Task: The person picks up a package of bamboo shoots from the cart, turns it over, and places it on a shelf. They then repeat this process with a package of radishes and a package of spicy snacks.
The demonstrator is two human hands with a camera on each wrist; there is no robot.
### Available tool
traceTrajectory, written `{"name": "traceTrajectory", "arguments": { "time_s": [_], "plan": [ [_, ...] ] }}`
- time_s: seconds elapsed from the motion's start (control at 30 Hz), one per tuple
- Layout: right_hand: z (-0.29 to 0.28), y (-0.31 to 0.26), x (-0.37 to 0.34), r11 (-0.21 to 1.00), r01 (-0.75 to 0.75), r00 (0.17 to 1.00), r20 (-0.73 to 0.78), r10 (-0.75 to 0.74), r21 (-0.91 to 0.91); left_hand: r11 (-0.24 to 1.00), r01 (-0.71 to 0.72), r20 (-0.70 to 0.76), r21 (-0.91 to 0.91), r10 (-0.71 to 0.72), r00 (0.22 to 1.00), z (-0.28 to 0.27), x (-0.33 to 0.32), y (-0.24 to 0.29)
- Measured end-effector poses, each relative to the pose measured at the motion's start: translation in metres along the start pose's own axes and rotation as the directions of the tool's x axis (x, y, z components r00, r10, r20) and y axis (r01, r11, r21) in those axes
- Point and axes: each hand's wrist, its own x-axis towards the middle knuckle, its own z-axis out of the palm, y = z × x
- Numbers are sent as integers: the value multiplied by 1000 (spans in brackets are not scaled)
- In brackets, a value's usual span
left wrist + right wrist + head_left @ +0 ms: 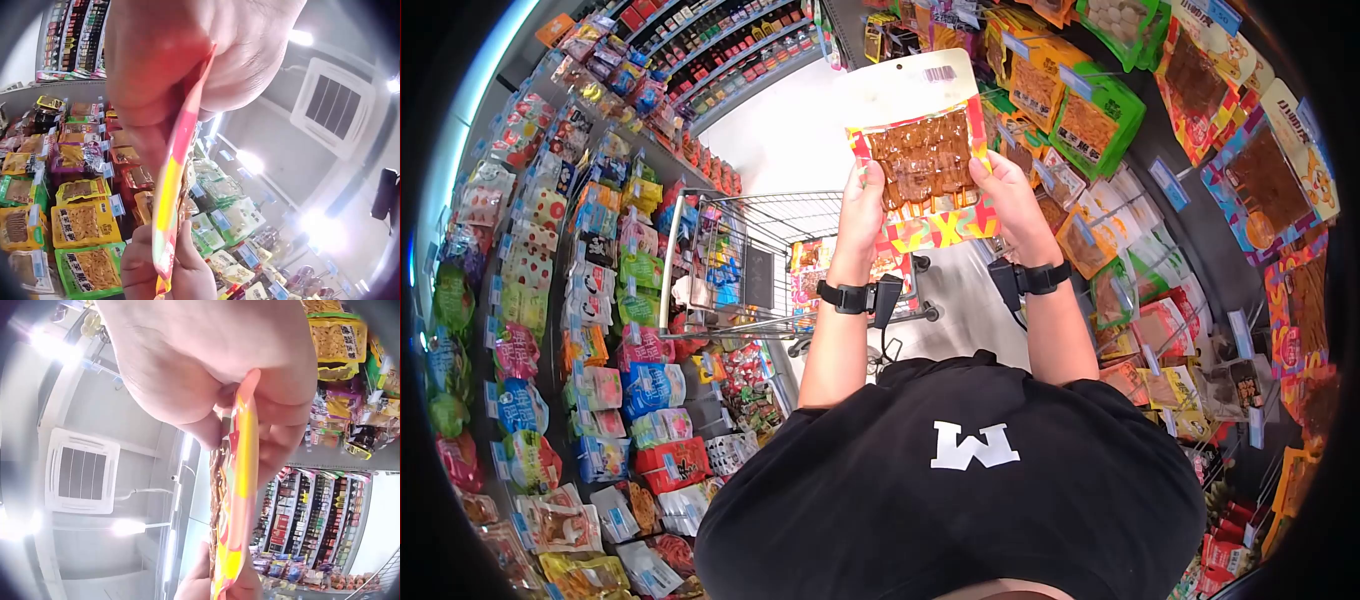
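Note:
Both hands hold up a flat snack packet (925, 150) in front of the chest. Through its clear window show brown glossy pieces on skewers; its border is red and yellow, with a white header bearing a barcode. My left hand (862, 215) grips the left edge, thumb on the window side. The right hand (1012, 205) pinches the opposite edge the same way. Seen nearly edge-on in the left wrist view, the packet (170, 194) runs between the left hand (200, 62) and the other hand below. The right wrist view shows the packet (244, 469) under the right hand (219, 356).
A wire shopping cart (672, 265) stands ahead to the left, with packets (810, 258) in it. Racks of hanging snack bags (610, 270) line the left side, and more bags (1100, 120) hang close on the right. Shelves of bottles (730, 50) stand at the back.

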Motion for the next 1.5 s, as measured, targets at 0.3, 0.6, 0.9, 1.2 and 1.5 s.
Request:
{"name": "traceTrajectory", "arguments": {
  "time_s": [0.3, 0.6, 0.9, 1.2, 1.5],
  "plan": [
    [0, 6, 3, 992, -25, 999, 42, 20, 122, 999, -30, -3, -21, 30, 1000, 5, -4, 11],
    [-1, 5, 0, 974, -88, 993, 90, 70, 209, 999, -28, 41, -43, 29, 999, 10, -4, 17],
    [2, -8, 0, 975, -37, 994, 105, 14, 221, 997, 22, 73, -74, -17, 997, 20, -3, 34],
    [13, -17, 2, 989, 32, 999, -15, -30, 147, 992, 30, 90, -121, -19, 996, 20, 2, 39],
    [28, -33, 5, 973, -33, 999, -34, 41, 229, 997, -16, 104, -77, 24, 994, 15, 13, 43]
  ]
}}
